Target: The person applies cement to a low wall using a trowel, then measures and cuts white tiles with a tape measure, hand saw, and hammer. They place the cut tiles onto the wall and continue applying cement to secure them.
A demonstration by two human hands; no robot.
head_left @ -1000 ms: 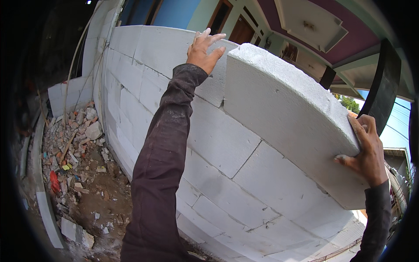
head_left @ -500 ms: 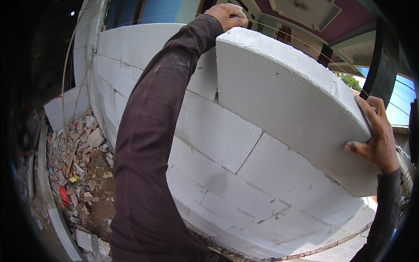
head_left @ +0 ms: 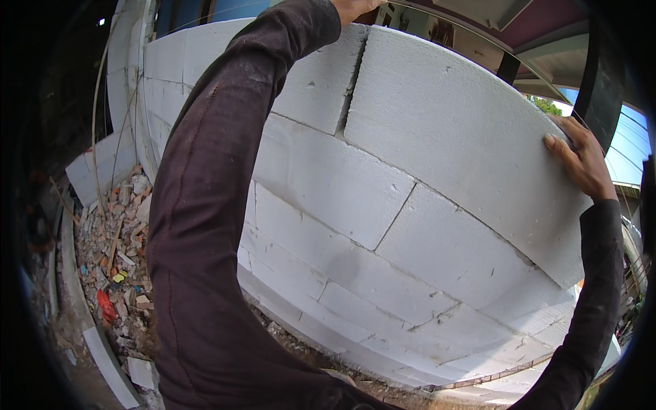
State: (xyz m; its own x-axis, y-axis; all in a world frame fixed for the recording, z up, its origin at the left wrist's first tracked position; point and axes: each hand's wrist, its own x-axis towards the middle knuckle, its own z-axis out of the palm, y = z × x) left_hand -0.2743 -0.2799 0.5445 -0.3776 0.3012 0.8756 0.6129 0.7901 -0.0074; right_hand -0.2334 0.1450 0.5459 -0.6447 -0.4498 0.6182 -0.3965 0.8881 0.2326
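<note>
A large white lightweight concrete block [head_left: 465,130] sits on the top course of a white block wall [head_left: 328,178]. A narrow dark vertical gap parts its left end from the neighbouring block [head_left: 318,85]. My right hand [head_left: 584,158] grips the block at its right end, thumb against the near face and fingers over the top edge. At the upper edge of the picture, my left hand [head_left: 357,8] is above the top of the wall near the gap. Most of its fingers are cut off from view.
Broken bricks and rubble [head_left: 119,225] lie on the ground at the left, with a red scrap [head_left: 106,305] among them. A thin string [head_left: 465,22] runs above the wall. Behind the wall at the right stands a dark post [head_left: 600,89].
The block now stands more upright, its face closer to flush with the wall, and its broad top surface no longer shows. Both hands moved with it, the left partly out of view.
</note>
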